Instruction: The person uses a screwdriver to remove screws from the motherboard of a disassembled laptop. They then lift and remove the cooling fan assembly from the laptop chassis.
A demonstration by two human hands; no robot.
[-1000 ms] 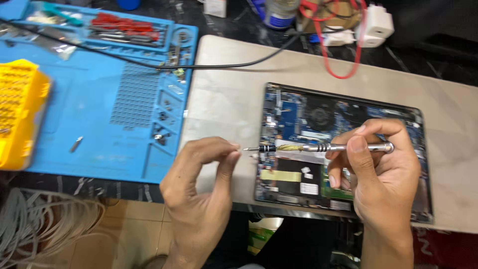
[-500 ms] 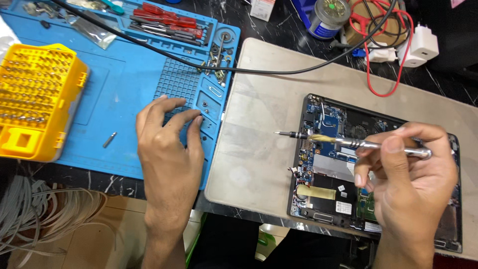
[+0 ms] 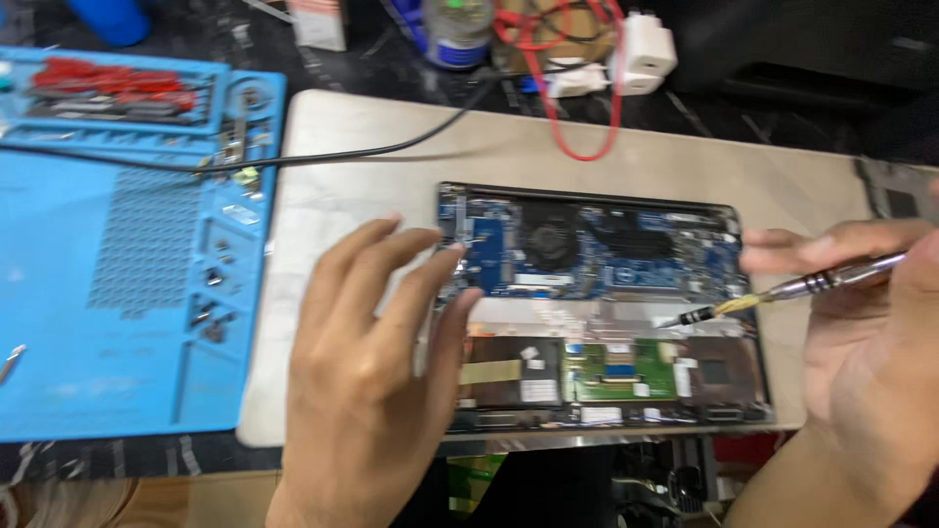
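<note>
On the pale slab (image 3: 372, 166) at bench centre lies an opened laptop (image 3: 597, 303), bottom cover off, with blue circuit board (image 3: 626, 259), black fan (image 3: 550, 235) and dark lower bay all exposed. Left hand (image 3: 377, 381): fingers spread and loosely extended, nothing gripped; fingertips (image 3: 460, 256) rest at the laptop's left edge, over the near end of the board. Right hand (image 3: 871, 342): closed around a slim metal screwdriver (image 3: 792, 288), held between thumb and fingers, with the shaft slanting down to the left. Its dark tip sits above the silver strip across the laptop's middle, right of centre; contact with the surface cannot be confirmed owing to blur. Left of the slab: blue work mat (image 3: 117, 293) with a ribbed grid and small tray pockets holding tiny parts. Red-handled tools (image 3: 108, 83) lie in the mat's top tray. Black cable (image 3: 372, 152) runs across mat and slab toward the rear. Behind the slab: white plug adapter (image 3: 646, 49) and red wire loop (image 3: 577, 127).
</note>
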